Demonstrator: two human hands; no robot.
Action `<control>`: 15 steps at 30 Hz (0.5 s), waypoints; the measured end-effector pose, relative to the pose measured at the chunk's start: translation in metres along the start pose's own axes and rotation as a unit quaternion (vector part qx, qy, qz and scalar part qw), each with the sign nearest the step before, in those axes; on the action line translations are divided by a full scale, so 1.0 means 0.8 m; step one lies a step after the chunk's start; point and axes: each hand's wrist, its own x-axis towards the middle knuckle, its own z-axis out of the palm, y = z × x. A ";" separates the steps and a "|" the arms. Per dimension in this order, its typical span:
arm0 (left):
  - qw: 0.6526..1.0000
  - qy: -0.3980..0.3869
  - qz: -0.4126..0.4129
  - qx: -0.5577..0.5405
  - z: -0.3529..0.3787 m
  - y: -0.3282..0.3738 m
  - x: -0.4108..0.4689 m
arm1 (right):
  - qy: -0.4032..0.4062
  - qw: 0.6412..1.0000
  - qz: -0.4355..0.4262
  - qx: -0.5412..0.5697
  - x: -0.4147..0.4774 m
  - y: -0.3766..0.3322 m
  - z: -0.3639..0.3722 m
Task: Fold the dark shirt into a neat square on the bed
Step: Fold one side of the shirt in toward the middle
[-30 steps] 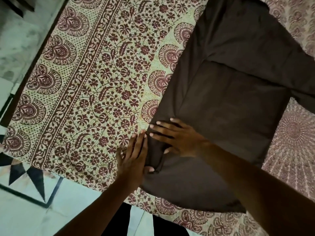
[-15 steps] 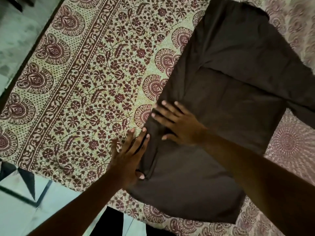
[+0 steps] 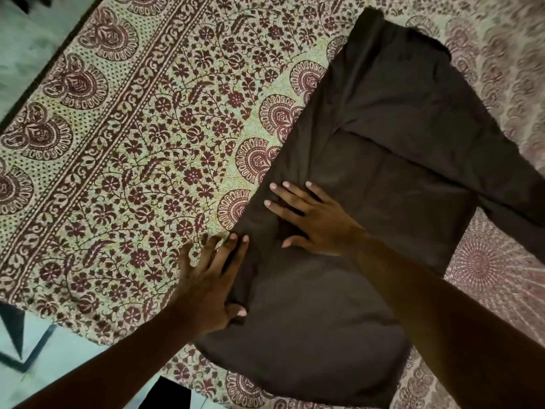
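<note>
The dark brown shirt point(image 3: 383, 184) lies flat on the bed, its left side folded inward and one sleeve stretching off to the right. My right hand point(image 3: 309, 216) presses flat on the folded part with fingers spread. My left hand point(image 3: 212, 276) rests at the shirt's left folded edge, fingers straight along it and the thumb tucked against the cloth. The shirt's lower hem reaches near the bed's front edge.
The bed is covered by a cream sheet with maroon floral print point(image 3: 132, 157). A pale tiled floor point(image 3: 35, 349) with dark triangle inlays shows at the lower left, and more floor at the top left corner.
Both hands have slid up along the shirt's left folded edge, smoothing it. The camera view has shifted a little, so the shirt sits lower and more to the left.
</note>
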 end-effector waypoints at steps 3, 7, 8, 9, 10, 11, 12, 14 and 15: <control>1.000 0.007 0.009 0.004 0.004 0.000 -0.002 | -0.005 0.992 0.122 0.004 -0.004 0.021 0.002; 1.000 0.012 0.018 0.008 0.005 0.001 0.001 | 0.005 0.986 0.166 0.010 0.003 0.025 -0.009; 1.000 0.010 0.016 0.003 0.005 0.001 0.001 | 0.009 0.990 0.143 0.008 0.004 0.017 -0.010; 1.000 0.006 0.013 -0.002 0.004 0.002 0.001 | 0.012 0.993 0.116 0.008 0.004 0.005 -0.010; 1.000 0.001 0.011 -0.006 0.003 0.002 -0.001 | 0.013 0.996 0.089 0.011 0.001 -0.009 -0.007; 1.000 -0.003 0.013 -0.008 0.003 0.003 -0.003 | 0.014 0.997 0.067 0.018 -0.005 -0.023 -0.003; 1.000 -0.009 0.016 -0.010 0.002 0.003 -0.004 | 0.013 0.998 0.050 0.027 -0.012 -0.037 0.003; 0.999 -0.019 0.023 -0.013 0.001 0.002 -0.007 | 0.008 0.999 0.020 0.034 -0.028 -0.063 0.013; 0.999 -0.022 0.025 -0.013 0.000 0.001 -0.008 | 0.008 0.999 0.002 0.033 -0.036 -0.074 0.017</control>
